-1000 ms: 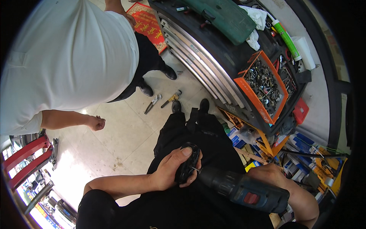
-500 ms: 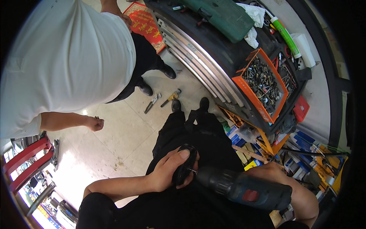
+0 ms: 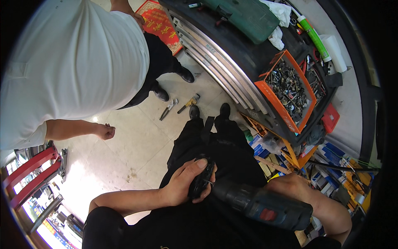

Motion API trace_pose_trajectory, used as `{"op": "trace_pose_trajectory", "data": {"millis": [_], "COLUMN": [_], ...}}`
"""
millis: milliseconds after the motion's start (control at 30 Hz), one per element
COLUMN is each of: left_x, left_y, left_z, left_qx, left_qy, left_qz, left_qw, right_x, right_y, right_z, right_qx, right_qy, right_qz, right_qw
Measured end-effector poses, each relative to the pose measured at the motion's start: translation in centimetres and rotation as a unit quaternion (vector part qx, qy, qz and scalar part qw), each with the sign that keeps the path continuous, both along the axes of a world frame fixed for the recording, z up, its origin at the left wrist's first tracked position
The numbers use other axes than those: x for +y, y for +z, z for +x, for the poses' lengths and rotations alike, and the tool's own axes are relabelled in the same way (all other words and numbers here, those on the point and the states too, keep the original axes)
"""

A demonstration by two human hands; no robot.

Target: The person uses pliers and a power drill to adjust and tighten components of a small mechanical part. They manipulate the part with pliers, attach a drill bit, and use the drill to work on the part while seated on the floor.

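Observation:
My left hand point(image 3: 182, 184) is closed around a black, rounded object point(image 3: 199, 182) in front of my lap, thumb on top; its exact kind is unclear. A dark, flat strap point(image 3: 207, 129) sticks out above my thighs, and I cannot tell whether it joins that object. My right hand point(image 3: 292, 189) grips a dark power drill point(image 3: 255, 205) with a red patch, lying nearly level; its handle is hidden. The drill's thin bit point(image 3: 210, 182) points left at the black object, beside my left fingertips. Whether the bit enters it cannot be made out.
On the dark workbench point(image 3: 253, 58) sit an orange box point(image 3: 269, 97) of screws, a green case point(image 3: 248, 20) and a green tube point(image 3: 314, 37). Pliers point(image 3: 168, 109) and a pipe wrench point(image 3: 189, 103) lie on the floor. Another person point(image 3: 83, 74) stands at left. Boxes and tools crowd the right.
The dark strap now shows upright between my legs. The drill's rear end has shifted slightly left, and the black object has turned a little in my left hand.

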State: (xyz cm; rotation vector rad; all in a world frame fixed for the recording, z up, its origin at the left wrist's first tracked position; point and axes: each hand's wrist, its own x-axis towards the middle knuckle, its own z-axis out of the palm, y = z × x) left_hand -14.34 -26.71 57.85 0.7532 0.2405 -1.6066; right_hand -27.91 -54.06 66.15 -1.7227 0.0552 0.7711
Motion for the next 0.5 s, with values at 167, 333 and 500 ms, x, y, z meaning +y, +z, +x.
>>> {"op": "trace_pose_trajectory", "data": {"millis": [167, 333, 500], "left_x": [-0.36, -0.5, -0.46], "left_y": [0.36, 0.46, 0.24], "left_z": [0.01, 0.08, 0.2], "left_qx": [-0.007, -0.013, -0.011], "left_qy": [0.008, 0.007, 0.004], "left_qz": [0.02, 0.03, 0.018], "left_qw": [1.0, 0.999, 1.0], "right_x": [-0.15, -0.16, -0.16], "right_y": [-0.66, -0.68, -0.92], "right_z": [0.07, 0.42, 0.24], "right_qx": [-0.006, -0.015, -0.005], "right_qy": [0.004, 0.014, 0.007], "right_qz": [0.007, 0.002, 0.011], "right_qw": [1.0, 1.0, 1.0]}}
